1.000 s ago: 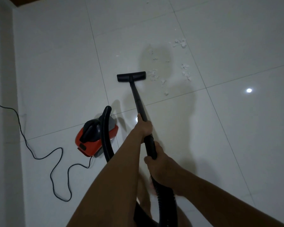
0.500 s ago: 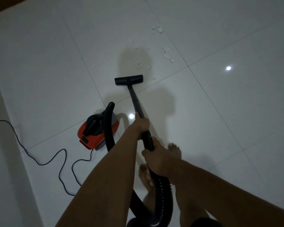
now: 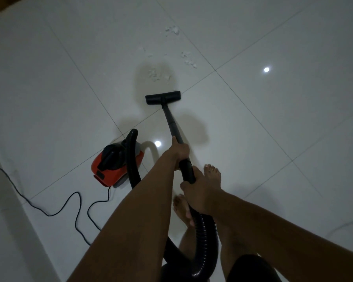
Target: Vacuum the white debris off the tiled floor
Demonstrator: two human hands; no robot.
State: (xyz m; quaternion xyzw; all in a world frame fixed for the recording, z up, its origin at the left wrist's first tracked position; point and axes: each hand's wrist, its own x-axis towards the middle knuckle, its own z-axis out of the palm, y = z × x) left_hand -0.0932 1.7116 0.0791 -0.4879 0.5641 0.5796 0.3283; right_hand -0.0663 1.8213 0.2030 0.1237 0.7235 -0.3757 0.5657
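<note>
Black wand (image 3: 171,121) — both hands grip it, left hand (image 3: 178,151) ahead, right hand (image 3: 200,192) behind, stretched forward.

no readable text, labels or numbers anywhere

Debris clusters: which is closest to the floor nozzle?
The cluster in the shadow just ahead of the nozzle; the others lie farther up and right.

One view, head-worn, wide-angle: faces forward and steeply down onto the tiled floor (image 3: 273,123); my left hand (image 3: 179,150) and right hand (image 3: 198,192) sit close, low centre; floor beyond lies farther off.
</note>
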